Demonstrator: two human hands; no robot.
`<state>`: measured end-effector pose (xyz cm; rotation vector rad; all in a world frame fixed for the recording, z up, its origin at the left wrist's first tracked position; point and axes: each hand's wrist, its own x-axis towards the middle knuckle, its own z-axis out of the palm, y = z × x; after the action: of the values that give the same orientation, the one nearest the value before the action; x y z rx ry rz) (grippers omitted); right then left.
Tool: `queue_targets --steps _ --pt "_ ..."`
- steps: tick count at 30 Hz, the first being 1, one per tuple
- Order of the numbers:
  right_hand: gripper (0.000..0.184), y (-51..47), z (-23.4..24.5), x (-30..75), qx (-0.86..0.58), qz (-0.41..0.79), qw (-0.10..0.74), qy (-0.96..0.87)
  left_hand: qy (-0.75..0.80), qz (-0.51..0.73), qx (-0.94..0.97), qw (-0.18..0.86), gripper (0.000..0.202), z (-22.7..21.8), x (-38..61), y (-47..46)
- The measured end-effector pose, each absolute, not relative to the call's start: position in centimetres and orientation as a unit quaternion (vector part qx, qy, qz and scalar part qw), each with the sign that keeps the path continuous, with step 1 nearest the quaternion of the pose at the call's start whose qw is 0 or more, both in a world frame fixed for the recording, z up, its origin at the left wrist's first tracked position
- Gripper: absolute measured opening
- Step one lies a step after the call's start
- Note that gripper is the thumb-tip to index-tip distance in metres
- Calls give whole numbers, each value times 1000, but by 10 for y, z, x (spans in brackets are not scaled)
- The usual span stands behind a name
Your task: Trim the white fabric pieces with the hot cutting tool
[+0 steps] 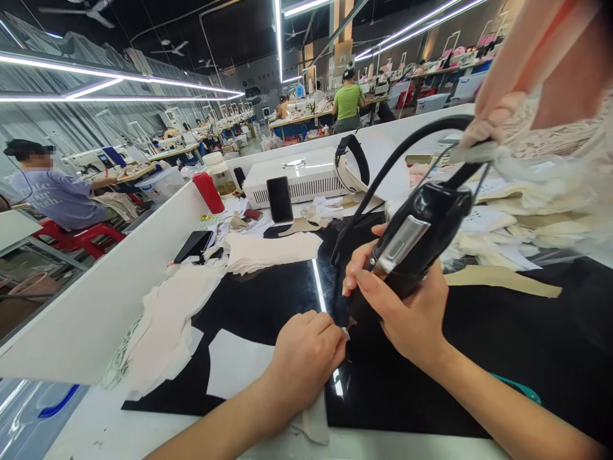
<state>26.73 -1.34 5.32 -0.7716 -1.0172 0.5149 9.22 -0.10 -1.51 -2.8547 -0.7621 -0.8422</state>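
Clenched, my left hand pins a pale fabric strip beside my right hand, grasping a black corded tool; mid-trim, I judge: steady tip next.

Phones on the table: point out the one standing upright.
The phone leaning against the white machine, screen toward the camera. The other phone lies flat near the partition, left of the cloth stack.

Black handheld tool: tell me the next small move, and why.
Probably draw the tip of the black tool slowly along the pale strip, away from the left hand. The right hand grips the tool tip-down on the black mat, and the tip sits right beside the left fingers holding the strip.
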Motion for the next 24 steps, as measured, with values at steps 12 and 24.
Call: queue_targets --steps 12,24 --pt "44 -13 54 269 -382 231 766 -462 -236 -273 -932 37 25 -12 90 -1" --pt "45 -12 52 269 -415 216 758 -455 -260 -273 -926 -9 9 9 80 -2"
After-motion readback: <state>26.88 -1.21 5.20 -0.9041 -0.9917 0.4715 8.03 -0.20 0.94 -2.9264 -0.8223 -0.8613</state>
